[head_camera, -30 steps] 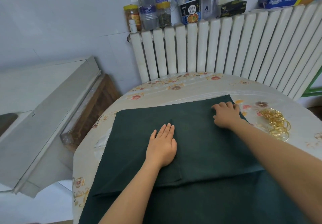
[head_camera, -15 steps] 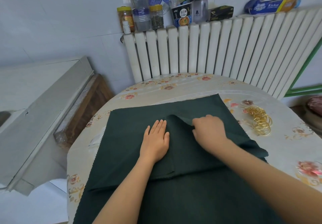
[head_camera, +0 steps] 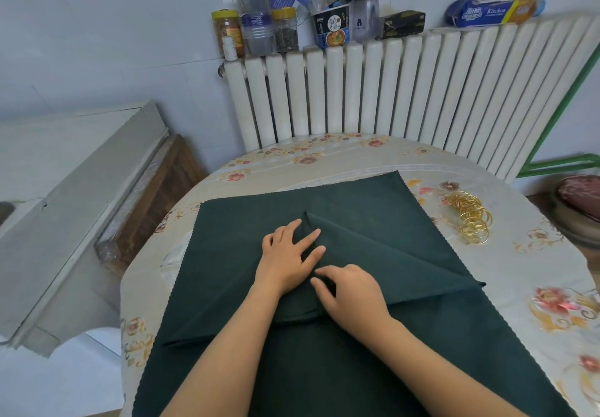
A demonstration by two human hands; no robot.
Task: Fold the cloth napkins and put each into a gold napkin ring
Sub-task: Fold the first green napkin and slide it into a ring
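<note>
From the head camera, a dark green cloth napkin [head_camera: 373, 222] lies spread on the round floral-covered counter [head_camera: 341, 160]. The left hand [head_camera: 289, 261] presses it flat with straight fingers; the right hand [head_camera: 350, 296] pinches a folded edge just beside. A pile of gold wire napkin rings [head_camera: 470, 220] lies to the right, apart from the napkin

Cloth napkins [head_camera: 373, 215]: dark green, woven, with pinked zigzag edges; spread flat in overlapping layers over the near and middle part of the round table. Top layer partly folded: its right portion is turned over toward the centre, forming a diagonal crease that runs from a point near the middle down to the right edge.

Gold napkin rings [head_camera: 471, 219]: thin shiny hoops, heaped in a loose tangled pile on the tabletop, just beside the napkins' far right corner, apart from the cloth.
</note>
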